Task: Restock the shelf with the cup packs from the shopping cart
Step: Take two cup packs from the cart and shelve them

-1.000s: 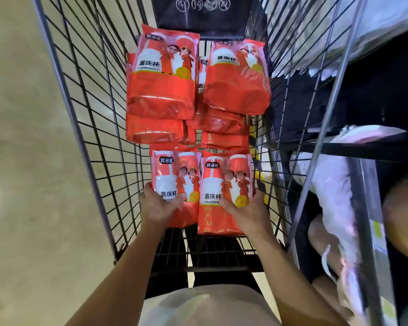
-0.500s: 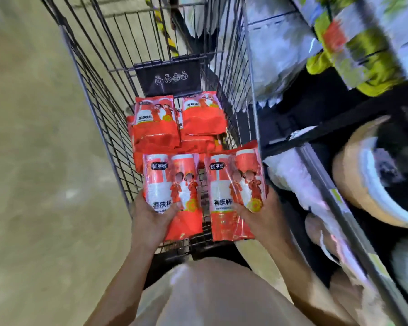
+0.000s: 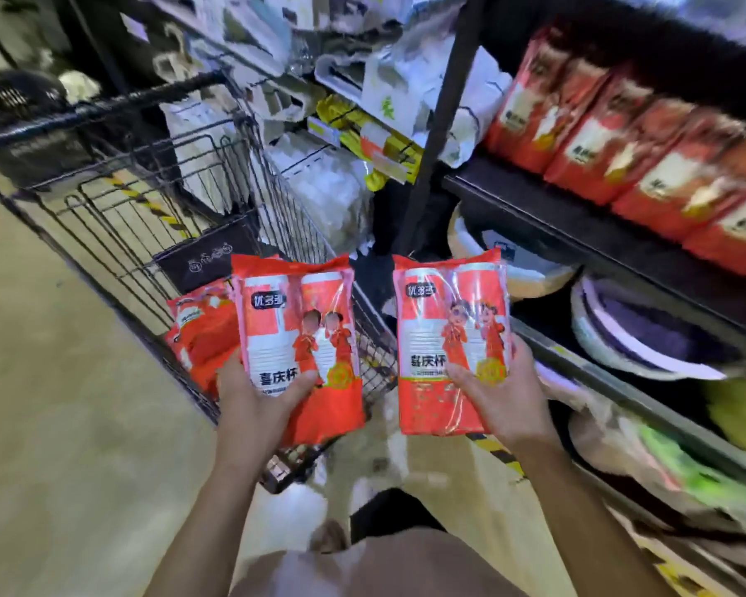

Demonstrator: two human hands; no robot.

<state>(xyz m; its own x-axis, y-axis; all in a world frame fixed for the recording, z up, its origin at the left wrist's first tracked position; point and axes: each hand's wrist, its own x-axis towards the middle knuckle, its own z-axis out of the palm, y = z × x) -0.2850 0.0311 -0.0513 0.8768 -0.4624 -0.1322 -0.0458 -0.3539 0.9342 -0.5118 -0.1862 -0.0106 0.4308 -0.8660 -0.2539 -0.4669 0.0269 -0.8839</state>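
1. Though already lined along the far right with a row of shelved packs (image 3: pixel 647 157), leaves bare dark board on the shelf (image 3: pixel 530 209) in front of that row and at its left end by the upright post. Reads as room for more stock, so partly filled, not finished.
2. Not yet done with the shopping cart (image 3: pixel 117 107), parked at left just beside the shelving.
3. Caught mid-transfer:
   - left pack (image 3: pixel 298 333) held upright over the cart's near right corner
   - right pack (image 3: pixel 448 338) upright just to its right, apart from it, nearer the shelving, but below the bare board and touching no shelf
4. Gripped from below by the left hand (image 3: pixel 255 407), thumb curled across the front of the left pack, fingers round its left edge. Likewise by the right hand (image 3: pixel 500 398), thumb pressed on the front of the right pack, fingers wrapped round its right edge.
5. Left in the cart: remaining packs (image 3: pixel 203 333), red, showing behind the left pack's left edge. Cannot tell how many, with the basket floor mostly hidden.
6. To do, as a judgement: raise both held packs rightward onto the bare board, then return to the cart for the rest.
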